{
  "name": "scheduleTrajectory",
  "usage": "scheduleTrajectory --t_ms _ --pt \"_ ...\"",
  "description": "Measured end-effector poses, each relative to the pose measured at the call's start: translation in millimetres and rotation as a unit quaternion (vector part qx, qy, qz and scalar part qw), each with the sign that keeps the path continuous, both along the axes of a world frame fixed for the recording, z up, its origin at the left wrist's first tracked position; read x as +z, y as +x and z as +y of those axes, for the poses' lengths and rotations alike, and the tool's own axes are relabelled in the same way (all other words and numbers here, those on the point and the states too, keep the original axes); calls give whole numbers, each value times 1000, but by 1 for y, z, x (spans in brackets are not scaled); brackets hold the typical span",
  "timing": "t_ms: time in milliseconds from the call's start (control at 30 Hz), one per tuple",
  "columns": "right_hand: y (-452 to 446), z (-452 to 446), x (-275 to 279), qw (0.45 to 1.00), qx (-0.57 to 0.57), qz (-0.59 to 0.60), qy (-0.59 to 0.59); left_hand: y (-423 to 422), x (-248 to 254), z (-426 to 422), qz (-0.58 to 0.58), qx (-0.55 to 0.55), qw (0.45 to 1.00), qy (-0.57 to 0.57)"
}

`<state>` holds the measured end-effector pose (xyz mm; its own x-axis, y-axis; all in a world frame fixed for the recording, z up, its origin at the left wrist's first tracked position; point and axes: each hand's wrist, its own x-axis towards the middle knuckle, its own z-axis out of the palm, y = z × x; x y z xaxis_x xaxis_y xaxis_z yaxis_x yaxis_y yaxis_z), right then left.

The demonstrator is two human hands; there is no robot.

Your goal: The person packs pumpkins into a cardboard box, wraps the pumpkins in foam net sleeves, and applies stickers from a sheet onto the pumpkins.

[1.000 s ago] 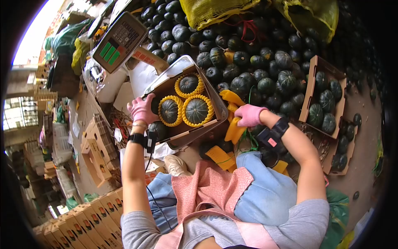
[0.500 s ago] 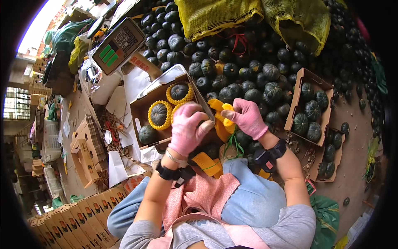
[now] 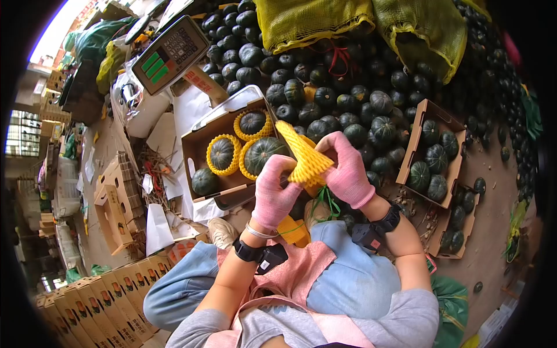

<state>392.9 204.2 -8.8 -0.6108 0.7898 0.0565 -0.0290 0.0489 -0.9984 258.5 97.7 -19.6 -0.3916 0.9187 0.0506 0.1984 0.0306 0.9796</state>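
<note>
Dark green squashes (image 3: 383,129) are heaped across the floor beyond an open cardboard box (image 3: 235,189), with yellow mesh sacks (image 3: 316,22) laid over part of the heap. A scale display (image 3: 170,55) is seen beyond the box's far left corner.

A yellow foam net sleeve (image 3: 301,156) is held up by both hands, just beside the right edge of the box. Its diamond mesh is drawn narrow and closely gathered toward the far end, while the near end is flared into a wide, ragged-edged cone. No squash is seen inside it. The near end is pinched between thumb and fingers by the pink-gloved left hand (image 3: 274,194), and its right side is grasped by the pink-gloved right hand (image 3: 348,174), fingers bent.

In the box, ribbed squashes ringed by yellow netting are set at the far right corner (image 3: 253,122), by the left edge (image 3: 221,153) and toward the near right corner (image 3: 265,153). A bare squash (image 3: 204,181) is seated in the near left corner.
</note>
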Motion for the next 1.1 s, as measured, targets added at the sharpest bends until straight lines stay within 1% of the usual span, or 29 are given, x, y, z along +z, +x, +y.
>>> scheduleTrajectory --t_ms 33,67,100,133,167,200,233,267,300,333,367,433,467,500,533,567,600,633,700,733,767,833,867,900,967,1000,1033,1067,1100 --pt "-1 2 -8 999 -31 36 3 2 -4 0 -58 33 998 -14" --pt "-4 1 -14 998 -38 46 1 1 -13 3 -2 47 999 19" --pt "-5 2 -12 995 -41 3 93 -1 -2 0 -35 23 999 -29" --pt "-5 3 -7 981 -43 -40 185 -4 -5 -3 -236 15 972 5" --pt "-5 5 -5 957 -45 -81 275 -5 -8 -4 -426 6 904 41" --pt "3 11 -11 969 23 -101 224 -5 4 -2 -535 25 843 58" --pt "10 15 -12 990 91 -104 -7 -9 -1 -8 -398 1 916 55" --pt "15 20 -11 973 153 12 -174 -13 -6 -13 -251 -6 967 54" --pt "19 26 -11 911 207 127 -332 -17 -4 -14 -386 -31 921 41" --pt "22 26 -18 872 228 200 -385 -20 -2 -15 -513 -39 857 20" --pt "26 27 -17 864 249 191 -392 -18 -6 -16 -446 -29 894 25" --pt "23 22 -12 879 250 165 -371 -13 6 -8 -257 -98 956 104" --pt "20 17 -18 892 234 160 -352 -15 1 -8 -223 -130 961 101" --pt "16 11 -25 905 219 155 -331 -11 -5 -8 -236 -127 957 111" --pt "11 4 -28 937 173 143 -268 -10 -2 -7 -209 -108 966 108" --pt "6 -1 -28 946 152 159 -239 -10 1 -6 -182 -89 974 105" --pt "-3 -7 -14 946 127 159 -252 -10 -3 -1 -77 -30 985 150" --pt "-10 -10 -1 946 102 159 -264 -11 -5 -1 -16 -24 985 171" --pt "-9 -7 -10 963 148 132 -183 -14 -8 -1 108 -12 972 210" --pt "-8 -5 -14 968 170 117 -143 -12 -6 1 119 -21 962 245" --pt "-5 -2 -16 980 168 79 -65 -14 -7 -2 95 -74 965 234" --pt "0 2 -19 982 164 1 91 -14 3 -11 -63 -137 983 109" --pt "1 -1 -16 979 155 -30 127 -20 1 -17 -102 -197 973 63" --pt "1 -6 -13 977 149 -23 149 -30 6 -17 -80 -246 965 45" --pt "7 -7 -16 973 209 -13 103 -49 12 -18 21 -351 936 19" --pt "10 -4 -15 966 245 9 82 -48 24 -17 72 -362 929 25" --pt "11 -3 -17 956 284 71 -34 -48 28 -15 110 -379 917 58" --pt "12 -3 -19 927 317 132 -148 -49 28 -17 80 -359 927 71" --pt "14 -1 -20 882 346 189 -259 -49 27 -19 49 -337 936 86"
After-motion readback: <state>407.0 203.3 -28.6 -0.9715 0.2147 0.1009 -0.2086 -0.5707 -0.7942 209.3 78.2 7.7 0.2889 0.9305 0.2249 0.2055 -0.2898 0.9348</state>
